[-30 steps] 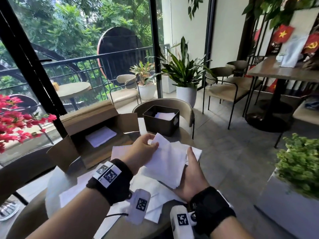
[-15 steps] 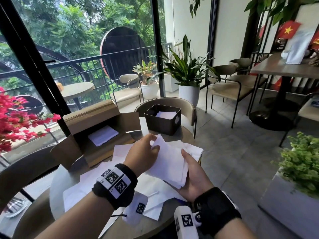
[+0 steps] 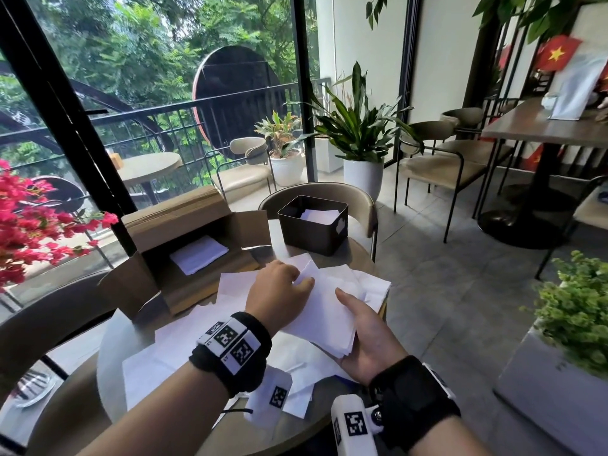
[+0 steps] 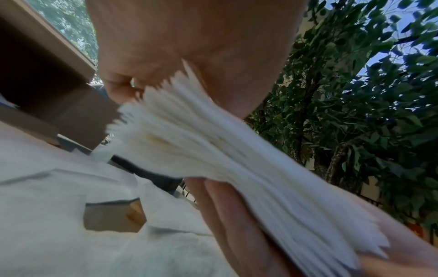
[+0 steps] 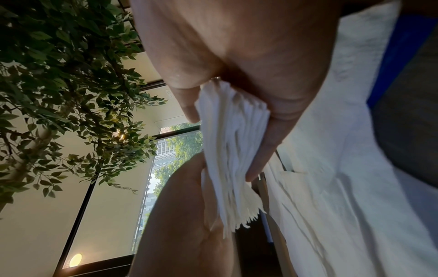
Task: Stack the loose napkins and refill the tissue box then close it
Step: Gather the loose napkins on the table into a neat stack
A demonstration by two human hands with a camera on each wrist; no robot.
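Observation:
A stack of white napkins (image 3: 324, 311) is held just above the round table (image 3: 108, 363), between both hands. My left hand (image 3: 301, 281) grips its far left edge with curled fingers. My right hand (image 3: 353, 311) holds the near right side, thumb (image 5: 184, 97) on top and fingers (image 5: 267, 140) beneath. The stack's fanned edges (image 4: 213, 150) show in the left wrist view. Several loose napkins (image 3: 184, 343) lie spread on the table under my hands. The dark open tissue box (image 3: 312, 232) stands at the table's far side with a few napkins inside.
An open cardboard box (image 3: 184, 255) with a napkin pile inside sits on the table's left. A chair back (image 3: 329, 192) stands right behind the tissue box. Red flowers (image 3: 29, 225) hang at the left; a planter (image 3: 566, 324) is at the right.
My left hand has slid a little to the right along the stack's far edge and curled over it. My right hand still holds the stack, which sits slightly lower.

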